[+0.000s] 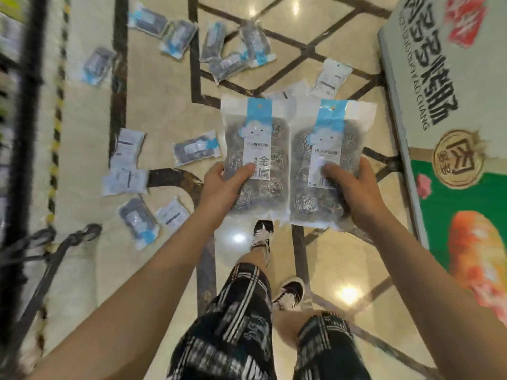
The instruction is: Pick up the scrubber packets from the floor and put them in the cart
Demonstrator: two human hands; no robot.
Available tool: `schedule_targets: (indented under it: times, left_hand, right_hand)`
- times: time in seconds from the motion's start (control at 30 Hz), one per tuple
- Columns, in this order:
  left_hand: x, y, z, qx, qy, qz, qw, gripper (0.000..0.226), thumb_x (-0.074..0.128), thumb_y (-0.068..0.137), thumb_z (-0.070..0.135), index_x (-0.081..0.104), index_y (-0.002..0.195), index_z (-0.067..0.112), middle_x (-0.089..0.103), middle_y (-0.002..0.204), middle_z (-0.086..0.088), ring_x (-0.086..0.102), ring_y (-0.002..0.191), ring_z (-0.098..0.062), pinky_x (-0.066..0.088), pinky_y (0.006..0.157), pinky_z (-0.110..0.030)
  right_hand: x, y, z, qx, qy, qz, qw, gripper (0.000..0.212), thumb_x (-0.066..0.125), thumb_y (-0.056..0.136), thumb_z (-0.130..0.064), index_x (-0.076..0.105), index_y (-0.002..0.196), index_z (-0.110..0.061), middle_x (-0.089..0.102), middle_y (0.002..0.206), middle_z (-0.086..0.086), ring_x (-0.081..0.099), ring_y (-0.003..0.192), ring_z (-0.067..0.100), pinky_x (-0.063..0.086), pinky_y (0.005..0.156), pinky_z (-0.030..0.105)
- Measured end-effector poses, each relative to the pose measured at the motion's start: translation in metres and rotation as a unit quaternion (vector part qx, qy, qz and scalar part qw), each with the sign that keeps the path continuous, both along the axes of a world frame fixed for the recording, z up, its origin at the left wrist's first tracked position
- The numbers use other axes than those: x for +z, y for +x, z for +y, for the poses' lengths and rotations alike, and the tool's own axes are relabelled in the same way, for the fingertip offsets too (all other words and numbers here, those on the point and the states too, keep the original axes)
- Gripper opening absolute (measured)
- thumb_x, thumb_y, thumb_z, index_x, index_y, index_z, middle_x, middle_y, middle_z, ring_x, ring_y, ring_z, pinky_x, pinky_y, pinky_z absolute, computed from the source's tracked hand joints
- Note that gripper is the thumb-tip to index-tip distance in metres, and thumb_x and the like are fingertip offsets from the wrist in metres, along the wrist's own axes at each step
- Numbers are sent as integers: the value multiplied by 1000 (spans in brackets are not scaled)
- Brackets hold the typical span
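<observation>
My left hand (pixel 219 182) grips one clear scrubber packet (pixel 256 138) with a blue header and steel wool inside. My right hand (pixel 354 187) grips a second, matching packet (pixel 329 149). I hold both upright and side by side, above the floor in front of me. Several more packets lie scattered on the tiled floor: a group at the top (pixel 230 50), one near the right (pixel 330 78), and a cluster at the left (pixel 129 165). The cart's dark metal frame (pixel 27 105) shows blurred along the left edge.
A large printed display stand (pixel 439 133) with a green panel fills the right side. My legs in patterned shorts and my two shoes (pixel 262 234) stand on the glossy beige floor with dark inlay lines. The cart's lower bars (pixel 55 250) reach in from the lower left.
</observation>
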State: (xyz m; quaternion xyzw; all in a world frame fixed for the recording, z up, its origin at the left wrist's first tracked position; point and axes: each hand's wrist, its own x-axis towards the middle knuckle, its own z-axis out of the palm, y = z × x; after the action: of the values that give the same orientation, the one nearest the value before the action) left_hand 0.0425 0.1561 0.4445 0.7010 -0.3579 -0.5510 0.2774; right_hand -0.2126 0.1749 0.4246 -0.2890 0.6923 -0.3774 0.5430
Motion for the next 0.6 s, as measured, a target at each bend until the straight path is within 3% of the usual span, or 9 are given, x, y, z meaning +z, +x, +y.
schedule_targets:
  times: [0.07, 0.13, 0.17, 0.3, 0.37, 0.43, 0.5, 0.57, 0.6]
  left_hand:
    - [71, 18, 27, 27, -15, -3, 1000, 68, 80, 75, 59, 69, 127, 16, 77, 116, 2, 74, 104, -13, 56, 99, -40]
    - [128, 40, 54, 60, -22, -2, 998, 95, 80, 61, 76, 63, 136, 19, 71, 129, 2, 69, 115, -17, 52, 105, -45]
    - [160, 47, 68, 76, -29, 3, 997, 96, 81, 62, 76, 62, 137, 19, 70, 131, 2, 69, 116, -17, 51, 105, -44]
    - [247, 100, 136, 134, -52, 30, 989, 41, 81, 82, 47, 70, 115, 25, 79, 102, 13, 73, 93, -1, 56, 90, -29]
    - [271, 130, 172, 166, -72, 15, 983, 43, 80, 80, 49, 71, 112, 22, 80, 101, 8, 75, 96, -11, 56, 87, -31]
    - [280, 164, 208, 215, -80, 15, 973, 39, 81, 83, 41, 69, 108, 14, 79, 96, -1, 73, 97, -22, 52, 76, -21]
    - [285, 194, 249, 255, -78, 15, 964, 49, 80, 86, 37, 66, 119, 4, 74, 110, -11, 68, 109, -31, 49, 73, -18]
    - [281, 228, 291, 293, -78, 25, 953, 54, 78, 84, 39, 66, 122, 3, 73, 114, -10, 67, 113, -23, 51, 91, -28]
    - [283, 247, 313, 320, -76, 27, 944, 39, 77, 84, 37, 70, 111, 11, 78, 101, 1, 71, 102, -7, 52, 80, -30]
  right_hand:
    - [74, 14, 16, 4, -17, 3, 1000, 60, 79, 79, -46, 55, 125, -17, 72, 116, 3, 73, 102, 23, 60, 84, 45]
    - [144, 31, 33, 30, -39, 21, 999, 46, 77, 85, -41, 53, 117, -17, 69, 109, 0, 70, 98, 21, 58, 77, 38]
    - [174, 40, 41, 48, -49, 28, 997, 39, 76, 87, -38, 54, 113, -18, 69, 106, 1, 70, 97, 22, 58, 76, 38]
    - [278, 91, 79, 125, -73, 44, 988, 34, 71, 93, -29, 55, 120, -17, 71, 104, -2, 73, 91, 14, 58, 75, 33]
    - [306, 120, 100, 165, -72, 43, 983, 29, 69, 94, -26, 57, 119, -20, 72, 100, -6, 72, 89, 11, 54, 69, 24]
    - [323, 156, 119, 204, -79, 44, 975, 19, 68, 95, -17, 57, 108, -23, 72, 91, -8, 72, 82, 3, 52, 61, 13]
    - [325, 198, 135, 250, -82, 47, 964, 19, 68, 94, -12, 56, 106, -21, 71, 97, -8, 69, 71, -9, 48, 57, 4]
    - [315, 243, 156, 309, -67, 45, 948, 38, 73, 91, -26, 52, 122, -19, 65, 111, -12, 64, 81, -11, 49, 75, 8]
    - [313, 272, 166, 341, -66, 48, 937, 65, 76, 86, -44, 47, 137, -16, 62, 121, -12, 64, 96, -7, 49, 90, 18]
